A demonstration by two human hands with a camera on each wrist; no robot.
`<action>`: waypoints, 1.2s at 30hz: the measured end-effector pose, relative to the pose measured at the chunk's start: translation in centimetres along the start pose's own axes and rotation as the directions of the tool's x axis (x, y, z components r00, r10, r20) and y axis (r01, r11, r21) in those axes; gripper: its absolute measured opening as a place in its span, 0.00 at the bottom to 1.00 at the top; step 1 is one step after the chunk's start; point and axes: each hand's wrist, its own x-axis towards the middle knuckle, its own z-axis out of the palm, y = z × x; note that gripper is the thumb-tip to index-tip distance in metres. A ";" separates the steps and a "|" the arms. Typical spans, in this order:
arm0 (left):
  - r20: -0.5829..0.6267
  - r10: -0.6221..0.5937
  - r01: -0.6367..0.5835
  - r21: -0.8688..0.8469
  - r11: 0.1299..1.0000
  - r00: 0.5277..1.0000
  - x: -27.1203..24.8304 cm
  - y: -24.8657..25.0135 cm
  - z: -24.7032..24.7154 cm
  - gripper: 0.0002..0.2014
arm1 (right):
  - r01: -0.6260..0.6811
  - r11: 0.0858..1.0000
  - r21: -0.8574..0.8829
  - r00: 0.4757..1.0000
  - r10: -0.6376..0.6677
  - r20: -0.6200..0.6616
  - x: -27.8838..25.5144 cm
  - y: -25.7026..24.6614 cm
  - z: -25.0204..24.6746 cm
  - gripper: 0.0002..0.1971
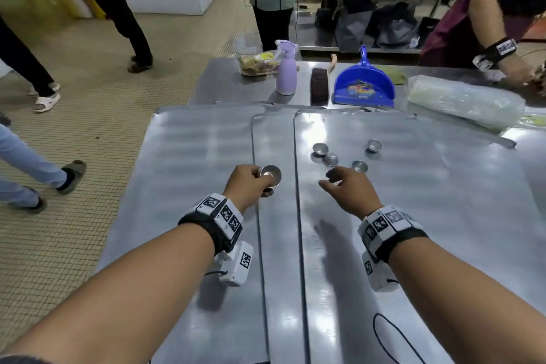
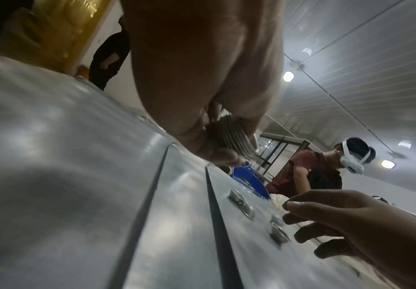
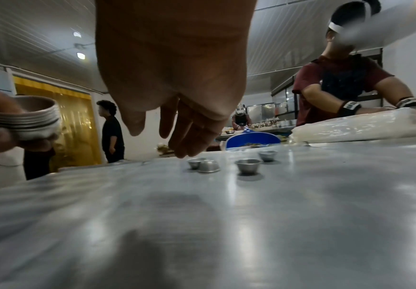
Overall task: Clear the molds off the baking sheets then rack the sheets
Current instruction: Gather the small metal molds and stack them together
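My left hand [image 1: 251, 183] grips a nested stack of small metal molds [image 1: 269, 176], held above the overlapping baking sheets [image 1: 274, 245]; the ribbed stack [image 2: 229, 135] shows in the left wrist view, and at the left edge as the stack [image 3: 31, 121] of the right wrist view. My right hand [image 1: 339, 183] hovers with fingers relaxed and empty, just short of several loose molds on the right sheet [image 1: 413, 201]. The nearest mold [image 1: 359, 166] stands upright by my fingertips [image 3: 184, 148]. One mold [image 1: 331, 158] lies upside down against another [image 1: 320, 148]; a further mold [image 1: 374, 145] stands behind.
Beyond the sheets stand a lilac spray bottle [image 1: 286, 71], a dark brush [image 1: 319, 86], a blue dustpan [image 1: 364, 86] and a clear plastic roll [image 1: 464, 103]. A person in a maroon shirt [image 1: 478, 9] works at the far right. Other people stand on the tiled floor [image 1: 88, 127] at left.
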 end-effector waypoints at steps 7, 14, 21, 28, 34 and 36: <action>-0.044 0.026 -0.021 0.110 0.994 0.999 -0.8 0.1 8.5 0.03 | -0.101 0.993 -0.059 0.995 0.101 -0.006 4.0 7.9 -4.8 0.19; -0.105 -0.054 0.063 0.076 0.995 0.993 -2.5 -1.3 11.9 0.04 | 0.054 0.977 -0.206 0.974 -0.006 0.225 8.7 9.5 -3.8 0.31; -0.144 -0.157 0.153 -0.040 0.987 0.977 -3.7 -2.7 12.1 0.08 | 0.096 0.957 -0.275 0.965 -0.022 0.262 9.6 10.6 -2.5 0.23; -0.147 -0.136 0.131 -0.039 0.991 0.980 -3.7 -3.5 13.7 0.05 | 0.060 0.983 -0.173 0.958 -0.008 0.286 6.7 11.2 -2.4 0.30; -0.163 -0.134 0.135 -0.002 0.991 0.978 -3.9 -3.7 14.9 0.06 | 0.114 0.988 -0.108 0.957 -0.079 0.278 3.2 11.3 -2.9 0.27; -0.176 -0.133 0.134 -0.006 0.991 0.975 -4.1 -3.9 15.2 0.07 | 0.122 0.988 -0.092 0.955 -0.092 0.283 2.1 11.2 -3.0 0.27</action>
